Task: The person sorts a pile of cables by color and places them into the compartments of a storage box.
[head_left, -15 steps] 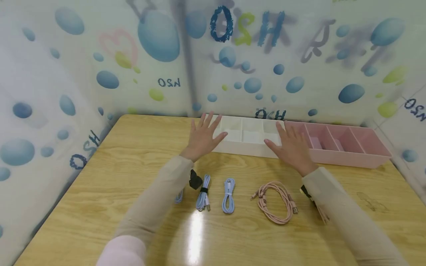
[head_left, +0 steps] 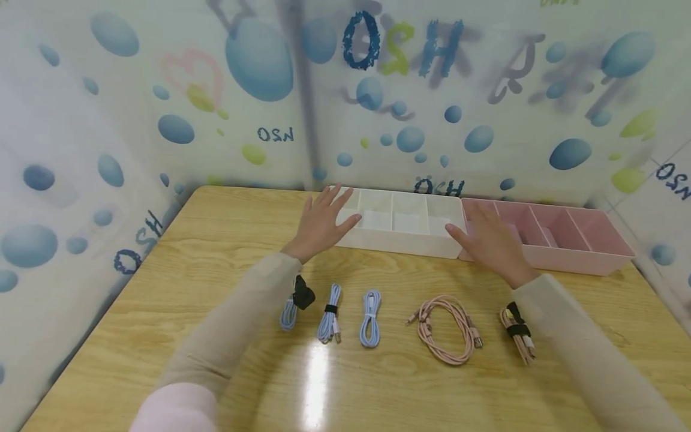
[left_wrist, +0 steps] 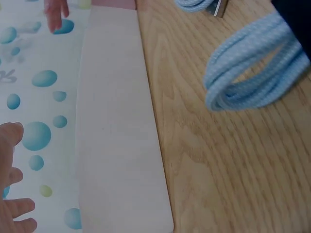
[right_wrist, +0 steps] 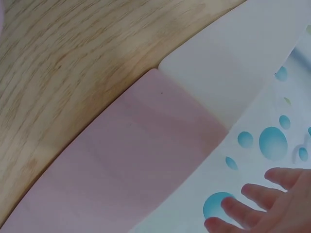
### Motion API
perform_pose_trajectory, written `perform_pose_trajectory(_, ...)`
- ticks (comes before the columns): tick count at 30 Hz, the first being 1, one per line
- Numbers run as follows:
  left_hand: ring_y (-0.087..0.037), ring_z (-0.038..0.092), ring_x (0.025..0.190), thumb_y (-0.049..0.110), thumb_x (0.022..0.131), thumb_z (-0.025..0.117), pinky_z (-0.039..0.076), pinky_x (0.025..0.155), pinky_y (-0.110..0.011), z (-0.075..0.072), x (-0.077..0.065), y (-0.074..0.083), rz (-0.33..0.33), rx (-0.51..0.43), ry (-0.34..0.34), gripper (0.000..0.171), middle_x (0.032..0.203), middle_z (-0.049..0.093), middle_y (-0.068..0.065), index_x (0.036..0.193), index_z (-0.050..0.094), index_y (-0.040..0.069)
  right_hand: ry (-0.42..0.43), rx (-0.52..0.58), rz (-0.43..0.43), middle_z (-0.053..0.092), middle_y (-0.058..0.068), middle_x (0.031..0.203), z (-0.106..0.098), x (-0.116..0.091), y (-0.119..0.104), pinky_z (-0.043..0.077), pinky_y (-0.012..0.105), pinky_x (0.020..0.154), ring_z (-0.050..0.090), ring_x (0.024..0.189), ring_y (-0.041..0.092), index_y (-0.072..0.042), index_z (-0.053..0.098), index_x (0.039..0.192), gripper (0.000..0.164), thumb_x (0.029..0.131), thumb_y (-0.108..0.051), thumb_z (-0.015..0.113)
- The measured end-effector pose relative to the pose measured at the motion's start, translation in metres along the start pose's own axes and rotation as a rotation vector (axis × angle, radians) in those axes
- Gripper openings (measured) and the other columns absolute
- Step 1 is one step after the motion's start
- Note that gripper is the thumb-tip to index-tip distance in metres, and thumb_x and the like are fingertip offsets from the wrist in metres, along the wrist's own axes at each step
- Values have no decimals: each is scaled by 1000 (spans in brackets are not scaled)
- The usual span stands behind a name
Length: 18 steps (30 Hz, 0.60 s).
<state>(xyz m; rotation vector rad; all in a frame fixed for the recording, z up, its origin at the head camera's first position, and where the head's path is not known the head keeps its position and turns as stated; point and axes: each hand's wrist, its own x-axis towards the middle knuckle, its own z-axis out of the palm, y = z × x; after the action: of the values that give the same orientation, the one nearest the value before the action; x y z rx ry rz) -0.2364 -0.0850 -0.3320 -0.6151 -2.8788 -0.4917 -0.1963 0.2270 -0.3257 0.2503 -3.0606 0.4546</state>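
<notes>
My left hand, fingers spread and straight, hovers over the left end of the white divided box. My right hand is over the left part of the pink divided box, its fingers extended. Neither hand holds anything. Nearer me lie a blue cable partly covered by the left wrist's camera, a blue cable with a black strap, and another blue coiled cable. To their right are a looped pink cable and a pink cable bundle with a black strap.
Both boxes stand end to end along the back of the wooden table, against a wall covering printed with blue bubbles. Light glares off the table's front middle.
My left hand has shifted slightly left. My right hand has moved right, from the boxes' junction over the pink box, uncovering more of the strapped pink cable bundle.
</notes>
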Motion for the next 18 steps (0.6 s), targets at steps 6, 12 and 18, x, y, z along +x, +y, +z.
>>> perform_pose_trajectory(6,-26,14,132,46,90,42,9,105,-50,-6,-3,0,37,-6,-6,59,143,24,-11,140,29,17,-14,53,34,14,26,142,-8,-4,10,19,65,93,19,124,46,-4,12,142,84,85,-62,33)
perform_pose_trajectory(12,-28,24,128,41,90,46,19,104,-47,-11,-4,-2,70,-31,32,56,139,31,-14,137,34,12,68,47,-58,36,27,130,-13,-5,20,31,62,88,38,111,45,2,27,135,70,88,-48,44)
perform_pose_trajectory(18,-30,29,125,37,90,48,24,102,-46,-18,-6,-5,58,-112,61,55,136,35,-16,136,36,8,172,90,-133,53,20,108,-19,-8,30,42,56,76,49,95,37,-3,46,119,46,87,-35,54)
